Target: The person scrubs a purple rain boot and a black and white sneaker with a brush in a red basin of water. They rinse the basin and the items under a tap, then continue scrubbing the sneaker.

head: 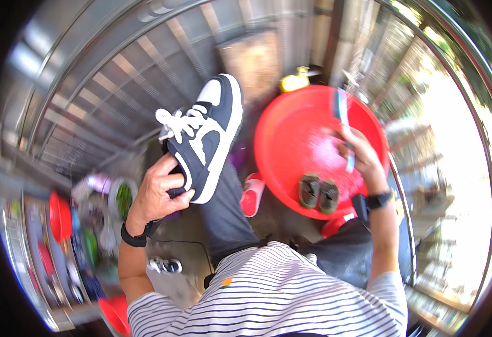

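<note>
My left hand grips a dark and white lace-up sneaker by its heel opening, with some fingers inside the collar. The sneaker is held up over my left leg, toe pointing away from me and white laces tied. In my right hand is a blue-handled brush, blurred, above a large red plastic basin. The basin holds water, partly foamy. A pair of small dark sandals lies at its near side.
A yellow bottle stands beyond the basin, and a red and white slipper lies to its left. Another sneaker is on the floor at left. A shelf and a red bowl are further left. Metal railing curves along the right.
</note>
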`<state>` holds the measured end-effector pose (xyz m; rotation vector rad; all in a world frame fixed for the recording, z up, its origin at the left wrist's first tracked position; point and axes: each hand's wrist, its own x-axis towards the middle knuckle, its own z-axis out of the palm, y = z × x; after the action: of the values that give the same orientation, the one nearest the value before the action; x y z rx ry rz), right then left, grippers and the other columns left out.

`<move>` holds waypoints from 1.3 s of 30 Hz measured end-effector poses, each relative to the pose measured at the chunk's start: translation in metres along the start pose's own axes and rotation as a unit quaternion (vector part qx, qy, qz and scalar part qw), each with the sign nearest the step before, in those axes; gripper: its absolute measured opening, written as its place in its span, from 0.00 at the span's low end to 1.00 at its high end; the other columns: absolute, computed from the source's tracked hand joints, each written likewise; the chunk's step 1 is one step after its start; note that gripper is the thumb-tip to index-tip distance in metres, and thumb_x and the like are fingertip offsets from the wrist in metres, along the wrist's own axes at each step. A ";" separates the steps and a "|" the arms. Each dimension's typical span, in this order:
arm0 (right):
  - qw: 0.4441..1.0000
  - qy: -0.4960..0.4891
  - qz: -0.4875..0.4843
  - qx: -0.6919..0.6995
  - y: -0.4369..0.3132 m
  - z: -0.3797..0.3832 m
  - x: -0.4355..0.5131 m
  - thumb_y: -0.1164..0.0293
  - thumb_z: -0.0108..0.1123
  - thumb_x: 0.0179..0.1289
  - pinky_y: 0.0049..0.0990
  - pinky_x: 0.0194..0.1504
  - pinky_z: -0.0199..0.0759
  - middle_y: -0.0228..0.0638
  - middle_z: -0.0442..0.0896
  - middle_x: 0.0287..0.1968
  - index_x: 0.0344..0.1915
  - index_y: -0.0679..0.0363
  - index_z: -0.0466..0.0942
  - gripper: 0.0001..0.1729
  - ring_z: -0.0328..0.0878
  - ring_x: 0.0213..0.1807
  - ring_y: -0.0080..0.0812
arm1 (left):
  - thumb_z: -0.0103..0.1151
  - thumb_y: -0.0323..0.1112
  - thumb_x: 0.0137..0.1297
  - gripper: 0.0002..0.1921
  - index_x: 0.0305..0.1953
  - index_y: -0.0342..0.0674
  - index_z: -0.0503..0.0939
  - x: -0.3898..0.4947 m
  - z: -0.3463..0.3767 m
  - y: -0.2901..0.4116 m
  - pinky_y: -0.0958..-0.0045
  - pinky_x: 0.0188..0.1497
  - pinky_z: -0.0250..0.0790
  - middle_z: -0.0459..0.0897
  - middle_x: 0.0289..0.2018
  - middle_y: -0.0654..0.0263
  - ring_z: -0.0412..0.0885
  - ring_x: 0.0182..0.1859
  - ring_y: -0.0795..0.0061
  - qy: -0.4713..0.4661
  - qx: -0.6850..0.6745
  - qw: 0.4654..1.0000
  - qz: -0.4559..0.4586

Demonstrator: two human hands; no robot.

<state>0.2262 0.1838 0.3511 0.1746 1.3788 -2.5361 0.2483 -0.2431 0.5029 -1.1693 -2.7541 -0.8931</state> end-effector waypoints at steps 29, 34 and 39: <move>0.973 0.158 -0.149 -0.074 0.011 -0.083 -0.072 0.64 0.67 0.50 0.12 0.19 0.61 0.27 0.75 0.28 0.43 0.64 0.69 0.25 0.70 0.22 0.14 | 0.69 0.29 0.49 0.26 0.51 0.33 0.72 0.138 0.244 0.025 0.72 0.50 0.67 0.78 0.43 0.61 0.76 0.44 0.70 -0.260 -0.357 0.888 -0.131; 0.976 0.185 -0.093 -0.069 0.013 -0.084 -0.075 0.63 0.69 0.49 0.14 0.24 0.65 0.27 0.74 0.29 0.44 0.64 0.69 0.26 0.72 0.26 0.17 | 0.68 0.27 0.51 0.27 0.54 0.31 0.71 0.124 0.262 0.004 0.72 0.58 0.62 0.77 0.47 0.66 0.73 0.50 0.75 -0.250 -0.514 0.801 -0.175; 0.975 0.148 -0.145 -0.076 0.008 -0.078 -0.078 0.61 0.70 0.45 0.14 0.26 0.67 0.29 0.74 0.34 0.50 0.67 0.67 0.35 0.73 0.30 0.18 | 0.69 0.27 0.51 0.27 0.54 0.33 0.71 0.121 0.249 -0.001 0.73 0.55 0.64 0.75 0.49 0.65 0.73 0.49 0.75 -0.242 -0.463 0.852 -0.021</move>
<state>0.3025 0.2572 0.3192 0.3579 1.8263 -2.7038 0.2096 -0.0374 0.3219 -1.5958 -2.6819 -2.3912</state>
